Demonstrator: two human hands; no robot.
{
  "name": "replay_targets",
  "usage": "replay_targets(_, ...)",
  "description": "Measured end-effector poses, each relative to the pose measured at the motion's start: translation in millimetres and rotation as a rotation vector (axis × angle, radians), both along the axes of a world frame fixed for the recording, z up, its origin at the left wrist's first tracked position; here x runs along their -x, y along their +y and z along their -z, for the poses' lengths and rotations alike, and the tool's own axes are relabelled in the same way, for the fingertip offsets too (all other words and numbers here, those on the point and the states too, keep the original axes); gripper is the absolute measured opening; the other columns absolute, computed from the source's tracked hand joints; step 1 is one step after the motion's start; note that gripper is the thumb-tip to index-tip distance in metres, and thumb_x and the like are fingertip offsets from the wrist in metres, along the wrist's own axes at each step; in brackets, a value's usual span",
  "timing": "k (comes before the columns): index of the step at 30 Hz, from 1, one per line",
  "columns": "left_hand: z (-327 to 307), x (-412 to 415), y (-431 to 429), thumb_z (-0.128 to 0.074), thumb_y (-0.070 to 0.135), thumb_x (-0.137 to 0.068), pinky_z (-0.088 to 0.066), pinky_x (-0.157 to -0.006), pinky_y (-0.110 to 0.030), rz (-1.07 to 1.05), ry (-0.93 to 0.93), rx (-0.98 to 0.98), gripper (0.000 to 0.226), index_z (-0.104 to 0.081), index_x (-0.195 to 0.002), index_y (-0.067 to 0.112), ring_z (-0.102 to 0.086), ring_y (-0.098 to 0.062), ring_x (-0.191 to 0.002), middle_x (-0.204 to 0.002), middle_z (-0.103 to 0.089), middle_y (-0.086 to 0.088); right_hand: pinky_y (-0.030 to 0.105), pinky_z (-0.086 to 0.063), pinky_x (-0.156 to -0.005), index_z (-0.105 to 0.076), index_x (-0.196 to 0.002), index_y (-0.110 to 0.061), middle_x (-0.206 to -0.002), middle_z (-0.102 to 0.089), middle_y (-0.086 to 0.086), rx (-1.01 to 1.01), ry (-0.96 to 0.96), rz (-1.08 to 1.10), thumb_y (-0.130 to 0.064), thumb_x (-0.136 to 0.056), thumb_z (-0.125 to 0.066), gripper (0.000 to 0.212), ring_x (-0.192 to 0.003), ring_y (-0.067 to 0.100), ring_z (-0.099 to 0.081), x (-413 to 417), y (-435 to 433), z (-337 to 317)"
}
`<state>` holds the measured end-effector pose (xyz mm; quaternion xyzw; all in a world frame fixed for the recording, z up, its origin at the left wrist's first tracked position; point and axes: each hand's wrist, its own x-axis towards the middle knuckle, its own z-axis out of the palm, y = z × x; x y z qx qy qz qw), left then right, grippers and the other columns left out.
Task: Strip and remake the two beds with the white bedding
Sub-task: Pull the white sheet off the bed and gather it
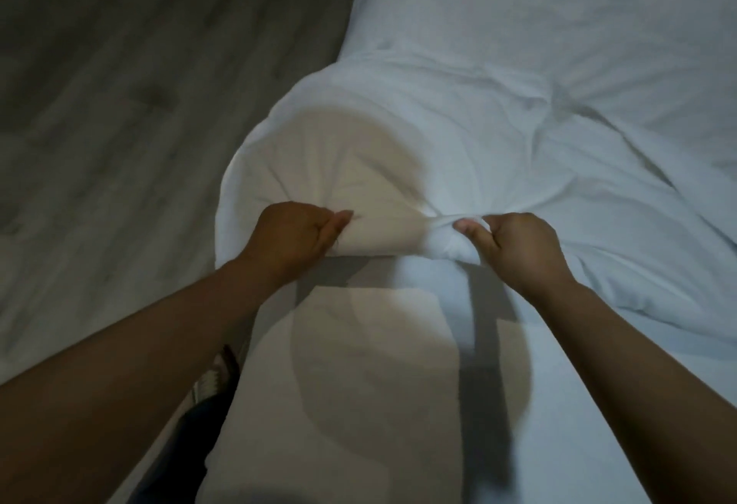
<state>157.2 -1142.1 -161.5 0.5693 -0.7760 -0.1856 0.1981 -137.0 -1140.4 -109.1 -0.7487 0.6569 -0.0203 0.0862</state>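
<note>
Both hands worked at the near end of the bed (pixel 359 404), where a white duvet (pixel 418 124) lay heaped across the mattress. The left hand (pixel 297 234) had its grip closed on the duvet's near edge, toward the bed's left side, with the thumb pressed on top of the cloth and the fingers curled under the fold. The right hand (pixel 514 248) gripped the same edge a little further toward the middle of the bed, its thumb and fingers pinching a bunched knot of fabric. Creases ran out from both grips into the rest of the duvet, which bulged in a rounded mass over the bed's left edge and spread, rumpled, toward the far end and the right side. Between the person and the held edge, the bed showed a flat white sheet crossed by dark shadows of the arms and a rounded shadow. A warm patch of light fell on the left part of the duvet and sheet, while the right part looked cooler and bluish. Left of the bed lay a grey wood-patterned floor (pixel 139 64). Close against the bed's near left edge, a shoe (pixel 213 374) and a dark trouser leg (pixel 187 439) showed below the left forearm.
</note>
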Motion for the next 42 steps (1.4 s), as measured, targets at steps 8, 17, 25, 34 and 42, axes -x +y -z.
replay_targets(8, -35, 12, 163, -0.016, 0.064, -0.088, -0.038, -0.053, -0.025, 0.169, -0.068, -0.073, 0.075, -0.063, -0.054, 0.016, -0.062, -0.025, -0.057, -0.058, -0.065, -0.003, 0.031, -0.036, -0.061, -0.060, -0.064, -0.021, -0.071, -0.065, 0.003, -0.151, 0.051, -0.043, -0.081, -0.077, -0.005, 0.083, -0.076, 0.024, -0.062, 23, 169, -22)
replay_targets(17, -11, -8, 303, -0.035, 0.049, -0.089, -0.026, -0.043, -0.016, 0.209, -0.154, -0.048, 0.056, -0.055, -0.045, 0.022, -0.055, -0.013, -0.042, -0.046, -0.056, 0.004, 0.030, -0.039, -0.064, -0.052, -0.062, -0.024, -0.071, -0.062, -0.001, -0.307, 0.056, 0.072, -0.086, -0.067, 0.010, 0.088, -0.074, 0.019, -0.060, 0, 331, 0)
replay_targets(25, -12, -15, 357, -0.050, 0.048, -0.092, -0.043, -0.056, -0.023, 0.204, -0.143, -0.178, 0.039, -0.070, -0.071, 0.023, -0.067, -0.017, -0.070, -0.074, -0.069, 0.003, 0.031, -0.039, -0.071, -0.055, -0.080, -0.022, -0.090, -0.069, 0.003, -0.486, 0.103, 0.142, -0.059, -0.094, -0.034, 0.045, -0.090, 0.022, -0.062, -22, 381, 1)
replay_targets(34, -84, -33, 372, -0.044, 0.044, -0.096, -0.042, -0.079, -0.034, 0.225, -0.232, -0.472, 0.026, -0.051, -0.089, 0.020, -0.057, -0.027, -0.098, -0.105, -0.059, -0.008, 0.023, -0.039, -0.092, -0.060, -0.114, -0.024, -0.109, -0.056, -0.008, -0.530, -0.296, 0.362, -0.040, -0.084, -0.067, 0.035, -0.108, 0.015, -0.055, -43, 427, -68)
replay_targets(42, -190, -1, 376, -0.046, 0.038, -0.096, -0.041, -0.073, -0.028, 0.349, -0.179, -0.363, 0.022, -0.055, -0.094, 0.019, -0.054, -0.018, -0.085, -0.091, -0.052, 0.002, 0.023, -0.040, -0.094, -0.057, -0.127, -0.015, -0.125, -0.059, 0.002, -0.358, -0.420, 0.623, -0.029, -0.091, -0.062, 0.039, -0.113, 0.015, -0.054, -19, 477, -155)
